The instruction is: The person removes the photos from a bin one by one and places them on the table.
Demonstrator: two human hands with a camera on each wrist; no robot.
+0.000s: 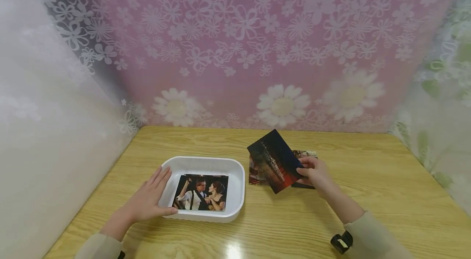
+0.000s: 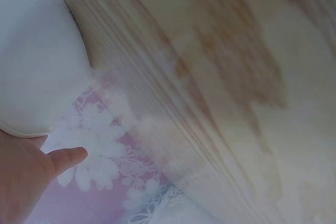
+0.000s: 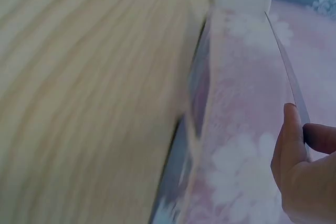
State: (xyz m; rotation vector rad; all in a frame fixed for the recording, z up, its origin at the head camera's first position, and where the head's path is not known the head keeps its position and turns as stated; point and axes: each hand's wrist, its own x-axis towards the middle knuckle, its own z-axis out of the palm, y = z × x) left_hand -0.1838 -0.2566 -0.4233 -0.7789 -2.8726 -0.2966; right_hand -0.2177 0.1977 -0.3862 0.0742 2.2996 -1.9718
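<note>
My right hand (image 1: 313,175) pinches a dark photo card (image 1: 274,163) showing a ship by its right corner, tilted above the table. In the right wrist view, thumb and finger close on the edge of that thin card (image 3: 290,72). Beneath it, other photo cards (image 1: 305,155) lie on the table, partly covered by the held one. My left hand (image 1: 150,195) rests on the left rim of a white rectangular tray (image 1: 239,181), fingers and thumb spread. Inside the tray lies a photo card (image 1: 202,193) picturing two people. The left wrist view shows the tray's outer wall (image 2: 42,61) against the hand.
The wood-grain table (image 1: 279,226) reaches back to a pink flowered curtain (image 1: 235,59). Pale cloth hangs along the left side (image 1: 55,108) and a leafy-patterned one along the right (image 1: 438,136). A black band (image 1: 342,242) sits at the right wrist.
</note>
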